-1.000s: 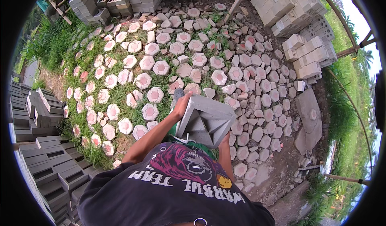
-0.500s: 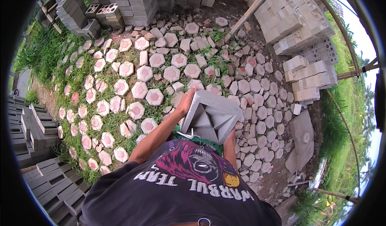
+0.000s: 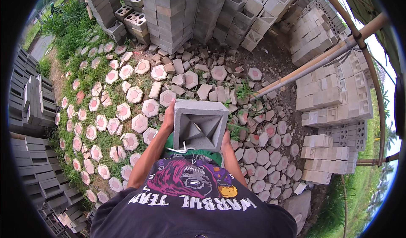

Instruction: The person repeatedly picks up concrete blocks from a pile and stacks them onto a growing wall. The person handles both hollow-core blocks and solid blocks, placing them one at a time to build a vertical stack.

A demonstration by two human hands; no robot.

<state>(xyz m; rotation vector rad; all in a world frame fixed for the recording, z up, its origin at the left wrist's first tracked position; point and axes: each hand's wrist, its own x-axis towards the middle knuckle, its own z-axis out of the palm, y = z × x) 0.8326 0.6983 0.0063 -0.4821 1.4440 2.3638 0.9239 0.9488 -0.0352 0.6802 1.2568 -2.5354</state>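
A grey concrete block (image 3: 199,126) with a funnel-shaped hollow in its upper face is held between both hands at waist height, in front of the black printed shirt (image 3: 190,200). The left hand (image 3: 169,118) is pressed flat against the block's left side, fingers stretched forward along it. The right hand (image 3: 225,137) is laid on the block's right side; only its back edge is seen, so how far its fingers are curled cannot be told. A white cord (image 3: 182,149) is seen just under the block, against green shorts (image 3: 203,154).

Below and to the left of the left hand, hexagonal pavers (image 3: 127,109) with pink centres are laid in grass. Beyond both hands, stacks of grey blocks (image 3: 177,13) are stood. To the right of the right hand, a bamboo pole (image 3: 321,60) is slanted over more stacked blocks (image 3: 334,94).
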